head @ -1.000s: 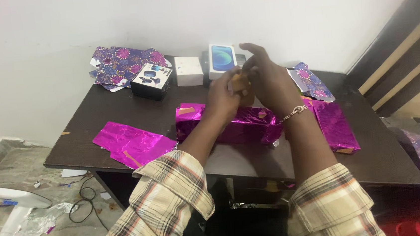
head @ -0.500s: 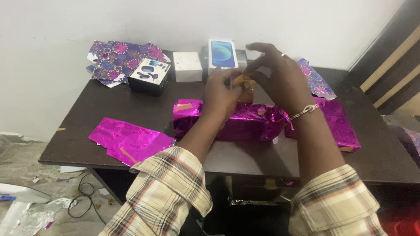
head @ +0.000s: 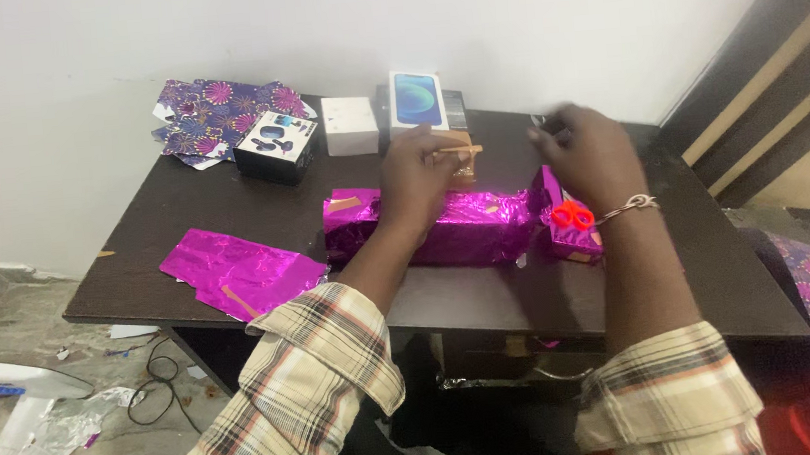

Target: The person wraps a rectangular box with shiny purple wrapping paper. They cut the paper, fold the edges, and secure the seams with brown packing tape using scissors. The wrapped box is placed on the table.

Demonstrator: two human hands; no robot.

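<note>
Hands over a dark brown tabletop (head: pixel 229 188). The left hand (head: pixel 418 180) has its grip closed on a roll of brown packing tape (head: pixel 459 161), held just above a long box wrapped in shiny magenta foil paper (head: pixel 453 228) lying mid-tabletop. The right hand (head: pixel 589 153) is raised to the right, fingers pinched together; what they pinch cannot be told. Red-handled scissors (head: pixel 573 215) hang beside its wrist, over a magenta foil sheet (head: pixel 574 233). A loose sheet of magenta foil paper (head: pixel 235 270) lies near the front left edge.
</note>
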